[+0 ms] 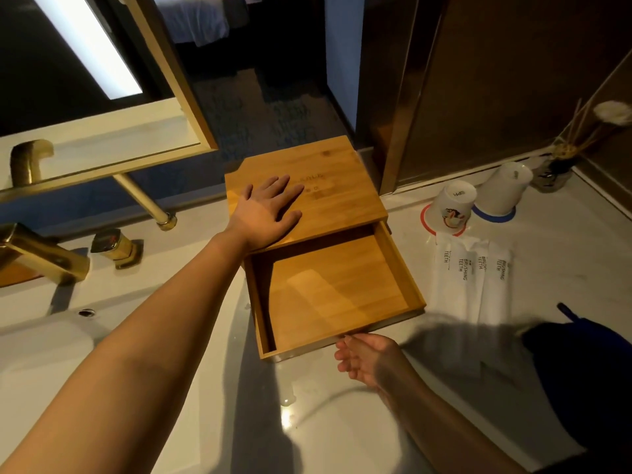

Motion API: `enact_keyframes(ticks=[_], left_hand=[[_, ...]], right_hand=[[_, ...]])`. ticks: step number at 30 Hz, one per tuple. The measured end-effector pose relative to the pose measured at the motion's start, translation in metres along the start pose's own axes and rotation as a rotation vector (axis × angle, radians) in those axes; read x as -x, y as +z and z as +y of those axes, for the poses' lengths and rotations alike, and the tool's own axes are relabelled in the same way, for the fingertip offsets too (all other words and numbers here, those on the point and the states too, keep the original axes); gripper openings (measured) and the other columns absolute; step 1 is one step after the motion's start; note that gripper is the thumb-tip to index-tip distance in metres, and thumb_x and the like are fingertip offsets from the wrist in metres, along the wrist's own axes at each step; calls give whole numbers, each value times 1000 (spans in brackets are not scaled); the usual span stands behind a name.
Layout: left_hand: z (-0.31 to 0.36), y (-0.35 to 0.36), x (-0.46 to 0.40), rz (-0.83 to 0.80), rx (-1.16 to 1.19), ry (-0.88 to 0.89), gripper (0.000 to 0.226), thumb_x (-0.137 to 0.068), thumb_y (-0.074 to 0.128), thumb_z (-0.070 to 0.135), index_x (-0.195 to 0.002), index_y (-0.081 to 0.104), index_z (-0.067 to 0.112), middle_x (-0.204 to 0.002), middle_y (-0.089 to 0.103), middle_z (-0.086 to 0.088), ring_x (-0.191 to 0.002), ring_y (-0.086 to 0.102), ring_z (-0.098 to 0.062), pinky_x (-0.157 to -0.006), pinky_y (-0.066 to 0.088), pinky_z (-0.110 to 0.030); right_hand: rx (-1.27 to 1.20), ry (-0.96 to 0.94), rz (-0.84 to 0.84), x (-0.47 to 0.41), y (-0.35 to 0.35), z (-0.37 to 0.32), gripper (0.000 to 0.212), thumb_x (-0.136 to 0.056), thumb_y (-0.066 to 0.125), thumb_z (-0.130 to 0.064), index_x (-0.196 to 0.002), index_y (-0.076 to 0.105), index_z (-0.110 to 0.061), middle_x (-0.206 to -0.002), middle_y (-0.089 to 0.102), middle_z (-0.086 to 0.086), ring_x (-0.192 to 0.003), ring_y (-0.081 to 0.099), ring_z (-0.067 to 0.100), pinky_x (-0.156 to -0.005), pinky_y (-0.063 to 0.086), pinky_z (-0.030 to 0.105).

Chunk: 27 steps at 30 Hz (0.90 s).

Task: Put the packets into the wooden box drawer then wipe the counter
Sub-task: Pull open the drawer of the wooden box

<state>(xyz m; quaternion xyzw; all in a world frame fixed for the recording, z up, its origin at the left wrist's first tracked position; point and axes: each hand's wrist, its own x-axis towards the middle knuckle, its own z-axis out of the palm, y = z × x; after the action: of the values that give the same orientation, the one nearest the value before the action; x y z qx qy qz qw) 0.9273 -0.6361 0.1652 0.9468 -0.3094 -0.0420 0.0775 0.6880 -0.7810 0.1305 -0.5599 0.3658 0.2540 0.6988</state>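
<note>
My left hand [270, 208] lies flat, fingers spread, on the wooden box [328, 186] lid — pinning it so it doesn't slide. Drawer [337, 295] is pulled out, empty. My right hand [367, 359] sits loosely curled at the drawer's front edge, holding nothing. Packets [473, 278] lie side by side on the counter [564, 261] just right of the drawer — likely the next grab. Dark cloth [588, 364] waits at right.

Single head-worn view, steeply down, close over the counter [342, 422].
</note>
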Motion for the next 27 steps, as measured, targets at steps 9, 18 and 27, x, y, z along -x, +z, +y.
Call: enact_keyframes(ticks=[9,18,27], left_hand=[[-1,5,24,23,-25,-93,64,-88,19,61,-147,14,38,-160,9,-2,-147,5,-23,-116,5,-50],[-1,7,22,24,-39,-102,65,-86,17,63,-147,14,39,-160,11,-1,-147,7,-22,-117,9,-52],[-6,9,22,43,-48,-103,66,-86,18,65,-146,16,39,-160,12,-1,-147,8,-22,-116,9,-51]], right_hand=[[19,-91,-26,7,0,-7,18,-92,54,-16,-77,63,-12,-76,67,6,-65,63,17,-59,48,23],[92,-156,-43,7,1,-13,17,-93,51,-20,-83,64,-13,-82,69,5,-73,66,15,-64,51,22],[447,-288,86,17,-37,-13,13,-87,58,-32,-75,62,-32,-80,69,-7,-79,65,15,-85,55,38]])
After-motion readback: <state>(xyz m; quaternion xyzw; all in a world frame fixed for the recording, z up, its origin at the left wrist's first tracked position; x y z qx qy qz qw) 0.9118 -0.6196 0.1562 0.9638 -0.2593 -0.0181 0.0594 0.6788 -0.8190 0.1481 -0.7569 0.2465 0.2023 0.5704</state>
